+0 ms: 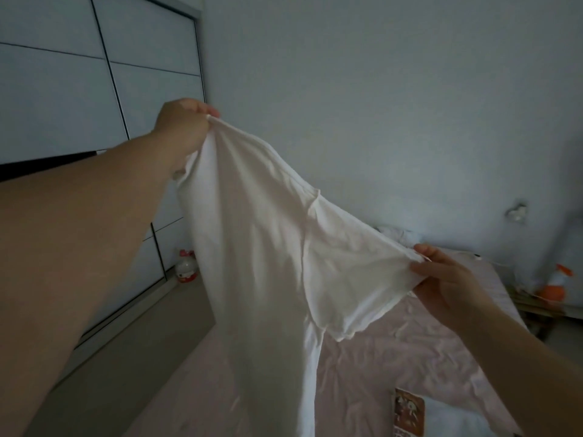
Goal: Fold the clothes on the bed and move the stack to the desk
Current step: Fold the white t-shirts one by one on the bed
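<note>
white cotton shirt [271, 247], soft and creased, pinched by left hand [183, 127] and right hand [448, 279] fingers, over wrinkled pink bed [394, 351]

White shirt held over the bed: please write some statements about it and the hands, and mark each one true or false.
1. Both hands hold the white shirt up in the air. True.
2. The left hand is lower than the right hand. False: the left hand is higher.
3. The shirt lies folded flat on the bed. False: it hangs unfolded above the pink sheet.
4. The right hand's fingers pinch a sleeve edge. True.
5. A wardrobe stands to the left. True.
</note>
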